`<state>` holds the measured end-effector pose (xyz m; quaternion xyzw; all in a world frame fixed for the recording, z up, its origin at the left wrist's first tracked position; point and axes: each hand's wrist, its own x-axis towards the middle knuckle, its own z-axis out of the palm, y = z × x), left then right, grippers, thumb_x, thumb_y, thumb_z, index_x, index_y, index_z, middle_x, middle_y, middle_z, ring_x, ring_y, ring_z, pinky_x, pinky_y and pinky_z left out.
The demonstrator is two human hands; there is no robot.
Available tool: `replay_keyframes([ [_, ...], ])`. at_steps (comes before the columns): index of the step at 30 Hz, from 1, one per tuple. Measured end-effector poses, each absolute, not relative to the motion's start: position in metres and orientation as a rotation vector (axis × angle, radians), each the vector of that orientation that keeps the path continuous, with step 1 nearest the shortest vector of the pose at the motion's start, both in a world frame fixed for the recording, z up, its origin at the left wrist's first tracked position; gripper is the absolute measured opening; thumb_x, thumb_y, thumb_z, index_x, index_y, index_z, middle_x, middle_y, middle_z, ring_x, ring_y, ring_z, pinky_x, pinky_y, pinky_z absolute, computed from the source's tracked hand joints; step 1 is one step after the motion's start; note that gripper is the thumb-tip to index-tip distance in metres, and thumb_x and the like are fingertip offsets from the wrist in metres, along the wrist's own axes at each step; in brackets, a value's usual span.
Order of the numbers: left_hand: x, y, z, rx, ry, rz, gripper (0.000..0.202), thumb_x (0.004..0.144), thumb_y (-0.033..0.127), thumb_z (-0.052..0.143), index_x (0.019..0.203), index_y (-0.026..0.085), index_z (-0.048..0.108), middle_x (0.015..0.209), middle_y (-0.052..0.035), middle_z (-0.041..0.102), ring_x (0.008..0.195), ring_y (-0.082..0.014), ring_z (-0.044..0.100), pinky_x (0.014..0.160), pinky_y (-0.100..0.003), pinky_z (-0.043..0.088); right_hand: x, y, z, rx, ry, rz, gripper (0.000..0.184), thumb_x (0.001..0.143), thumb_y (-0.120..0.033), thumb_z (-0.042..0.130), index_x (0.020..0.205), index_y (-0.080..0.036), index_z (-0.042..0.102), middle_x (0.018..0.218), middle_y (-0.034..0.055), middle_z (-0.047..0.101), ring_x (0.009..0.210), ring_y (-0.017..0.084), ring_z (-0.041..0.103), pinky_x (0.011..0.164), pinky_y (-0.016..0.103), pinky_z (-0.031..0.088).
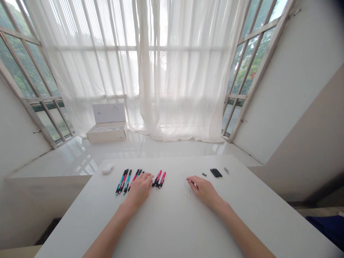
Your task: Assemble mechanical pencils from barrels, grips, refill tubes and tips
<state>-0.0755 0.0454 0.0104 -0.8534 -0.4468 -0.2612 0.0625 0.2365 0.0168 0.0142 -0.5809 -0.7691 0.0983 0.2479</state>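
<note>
My left hand [141, 187] rests palm down, fingers loosely stretched out. It lies between two groups of pens and partly covers some of them. To its left are several black pens with teal or pink barrels [122, 182]. Just right of its fingertips lie several short pink-and-black pen barrels [160, 179]. My right hand [202, 187] hovers low or rests beside several thin, clear pen refills [185, 186], its index finger and thumb slightly apart near them. Whether it touches them I cannot tell.
Right of my right hand lie a small dark piece [204, 174], several black grips [216, 173] and small grey parts [226, 170]. A white earbud case [108, 168] sits at the table's far left. An open white box [107, 134] stands on the ledge before the curtain [182, 89].
</note>
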Motion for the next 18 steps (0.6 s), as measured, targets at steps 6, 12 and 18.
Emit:
replay_keyframes([
  [6, -0.0699, 0.0391, 0.0116, -2.665, -1.273, -0.754, 0.019, 0.095, 0.016, 0.045, 0.101, 0.019, 0.063, 0.109, -0.0081, 0.063, 0.099, -0.0216, 0.058, 0.085, -0.036, 0.048, 0.2339, 0.0139, 0.0139, -1.658, -2.168, 0.266, 0.029, 0.093, -0.029, 0.039, 0.085, -0.023, 0.067, 0.079, 0.0016, 0.065, 0.064, 0.015, 0.057, 0.062, 0.026, 0.039],
  [12, -0.0697, 0.0382, 0.0167, -2.553, -1.463, -0.636, 0.019, 0.095, 0.02, 0.046, 0.082, 0.018, 0.059, 0.088, -0.0065, 0.064, 0.08, -0.0211, 0.06, 0.073, -0.034, 0.046, 0.2396, 0.0168, 0.0098, -1.781, -2.08, 0.209, 0.016, 0.088, -0.029, 0.051, 0.076, -0.021, 0.06, 0.076, 0.0015, 0.065, 0.062, 0.015, 0.056, 0.058, 0.026, 0.035],
  [18, -0.0678, 0.04, 0.0079, -2.505, -1.622, -0.608, 0.007, 0.092, 0.017, 0.051, 0.092, 0.02, 0.057, 0.088, -0.0053, 0.067, 0.079, -0.0216, 0.063, 0.072, -0.032, 0.045, 0.2394, 0.0164, 0.0091, -1.917, -2.024, 0.139, 0.018, 0.088, -0.028, 0.053, 0.073, -0.021, 0.059, 0.075, 0.0041, 0.066, 0.066, 0.017, 0.06, 0.056, 0.027, 0.032],
])
